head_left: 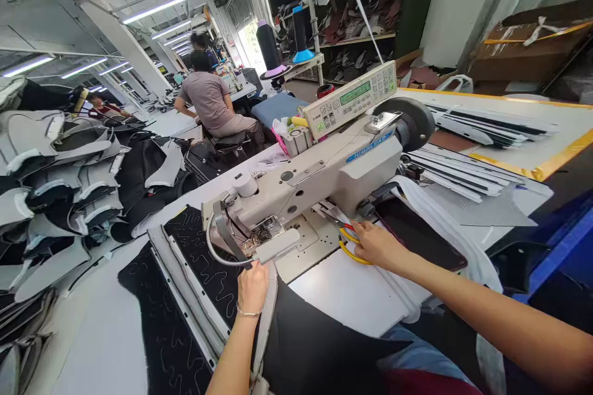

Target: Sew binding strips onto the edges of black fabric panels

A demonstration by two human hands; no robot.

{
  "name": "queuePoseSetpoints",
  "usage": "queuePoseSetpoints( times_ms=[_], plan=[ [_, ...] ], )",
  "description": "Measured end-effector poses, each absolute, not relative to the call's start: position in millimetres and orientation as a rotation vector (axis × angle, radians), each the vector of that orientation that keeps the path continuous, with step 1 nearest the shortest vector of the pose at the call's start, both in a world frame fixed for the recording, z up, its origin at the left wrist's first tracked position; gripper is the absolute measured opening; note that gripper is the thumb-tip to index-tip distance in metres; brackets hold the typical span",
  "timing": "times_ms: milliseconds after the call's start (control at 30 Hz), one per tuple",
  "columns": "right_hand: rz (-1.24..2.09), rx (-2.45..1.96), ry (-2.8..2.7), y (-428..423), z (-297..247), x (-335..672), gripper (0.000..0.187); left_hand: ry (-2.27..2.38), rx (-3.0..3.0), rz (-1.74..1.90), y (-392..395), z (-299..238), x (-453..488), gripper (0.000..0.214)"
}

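The black panel (319, 345) lies at the near edge of the sewing table (319, 293), in front of the machine bed, and reaches to the operator's lap. A light ribbed tape (267, 315) runs along the panel's left side. The left hand (252, 289) rests at the upper end of this tape, just below the needle area; its fingers are curled, but the fingertips are partly hidden, so whether they grip the material cannot be told. The right hand (376, 245) grasps the scissors (354, 253) by the yellow and red handles, fingers closed around them; the blades point under the machine arm, over the bed.

The sewing machine (319, 182), marked HIGHLEAD, stands across the table. A control panel (354, 100) with a green display is mounted above its arm. Left of the tape lie grey perforated strips (185, 296) and black fabric with wavy light stitching (208, 259). A dark flat device (412, 231) lies right of the right hand, beside a white band (428, 216). Black and white strips (456, 176) lie toward the table's far right corner.

Stacked cut pieces (69, 197) occupy the left side. Beyond the table's far edge, a co-worker (208, 95) sits facing away.
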State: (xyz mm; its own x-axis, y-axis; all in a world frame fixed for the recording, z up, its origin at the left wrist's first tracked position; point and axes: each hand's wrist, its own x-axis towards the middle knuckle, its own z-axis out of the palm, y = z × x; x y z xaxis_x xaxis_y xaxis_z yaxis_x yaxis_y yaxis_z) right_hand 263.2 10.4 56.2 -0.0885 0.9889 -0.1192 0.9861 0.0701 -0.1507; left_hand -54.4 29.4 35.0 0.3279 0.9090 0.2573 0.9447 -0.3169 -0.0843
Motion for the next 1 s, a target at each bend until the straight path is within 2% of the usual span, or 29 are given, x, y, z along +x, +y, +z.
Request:
queuePoseSetpoints(
  times_ms=[133, 200, 267, 367, 467, 567, 700, 1000],
  plan=[
    [0.511, -2.094, -2.277, 6.0, 73.4, 260.3, 0.055, -1.74, -2.354, -0.248, 29.7, 30.5, -56.2, 0.029],
    [0.754, -1.917, -2.267, 1.7, 79.3, 252.4, 0.05, -1.768, -2.353, -0.256, 30.2, 29.1, -57.0, 0.028],
    [1.202, -1.645, -2.153, -1.8, 82.4, 239.4, 0.04, -1.813, -2.336, -0.267, 32.2, 28.1, -58.4, 0.027],
    [2.015, -1.343, -1.652, -2.4, 81.7, 213.2, 0.028, -1.906, -2.275, -0.298, 38.4, 26.9, -62.6, 0.026],
    [2.494, -1.135, -1.2, 3.6, 77.6, 188.2, 0.032, -1.995, -2.212, -0.337, 45.4, 25.0, -67.9, 0.025],
    [2.613, -1.012, -1.019, 12.1, 73.6, 171.2, 0.04, -2.028, -2.185, -0.396, 48.3, 21.8, -71.0, 0.026],
    [2.599, -1.05, -0.959, 20.8, 69.9, 160.1, 0.047, -1.929, -2.225, -0.485, 43.5, 18.3, -69.2, 0.029],
    [2.625, -1.126, -0.964, 30.9, 70.4, 158.1, 0.041, -1.635, -2.258, -0.605, 34.2, 12.5, -64.2, 0.031]
  ],
)
